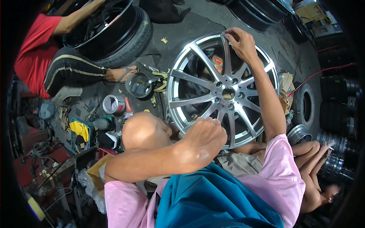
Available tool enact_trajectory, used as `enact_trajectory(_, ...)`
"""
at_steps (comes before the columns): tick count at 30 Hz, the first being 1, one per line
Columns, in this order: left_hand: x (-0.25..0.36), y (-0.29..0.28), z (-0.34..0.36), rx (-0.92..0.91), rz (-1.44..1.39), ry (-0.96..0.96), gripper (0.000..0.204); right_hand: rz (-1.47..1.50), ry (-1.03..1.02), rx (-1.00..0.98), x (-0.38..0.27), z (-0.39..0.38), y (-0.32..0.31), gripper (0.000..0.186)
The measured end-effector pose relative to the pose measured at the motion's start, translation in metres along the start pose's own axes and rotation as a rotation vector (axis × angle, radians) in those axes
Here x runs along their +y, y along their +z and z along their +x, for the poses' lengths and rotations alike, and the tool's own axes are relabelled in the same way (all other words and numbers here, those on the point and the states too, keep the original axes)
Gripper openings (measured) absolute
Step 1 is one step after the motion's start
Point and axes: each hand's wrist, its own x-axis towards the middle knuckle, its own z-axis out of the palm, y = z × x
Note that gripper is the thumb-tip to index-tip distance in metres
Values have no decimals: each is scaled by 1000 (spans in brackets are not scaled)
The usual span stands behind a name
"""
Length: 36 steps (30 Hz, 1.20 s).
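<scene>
A silver alloy wheel [205, 64] with several spokes lies face up in front of me, tilted slightly. My right hand [242, 45] is at its far edge, with thumb and fingers pinched on the rim; a small pale scrap seems to show at the fingertips, too small to name. My left hand [205, 138] is curled at the wheel's near edge, knuckles up. Its fingertips, and anything in them, are hidden beneath the hand. My bare knee [142, 131] is bent left of the wheel.
A metal bowl [138, 85], yellow-green clamp [163, 81] and open can [113, 104] stand left of the wheel. A person in a red shirt [38, 45] works at a tyred wheel [129, 43]. A tyre [303, 104] and another person's arm [317, 167] are at right.
</scene>
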Motion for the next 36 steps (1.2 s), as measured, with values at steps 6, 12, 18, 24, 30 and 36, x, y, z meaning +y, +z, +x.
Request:
enact_trajectory(6, 3, -2, 3, -88, 17, -30, 27, 35, 33, -5, -1, -1, -1, 23)
enact_trajectory(12, 0, 1, 4, -11, 18, 21, 28, 16, 23, 12, 2, -2, 2, 24)
enact_trajectory(18, -2, 5, 1, -53, -7, 16, 27, 75, 32, -12, -5, -20, -4, 24)
enact_trajectory(24, -4, 8, -2, 76, -14, 77, 25, 95, 19, -18, -6, -36, -6, 25)
enact_trajectory(30, 0, 1, 6, 80, -41, 25, 12, 77, 3, 30, -7, -30, -4, 23)
enact_trajectory(36, -2, 9, 5, 1, -42, 9, 21, 48, 10, 14, -9, -57, -5, 21)
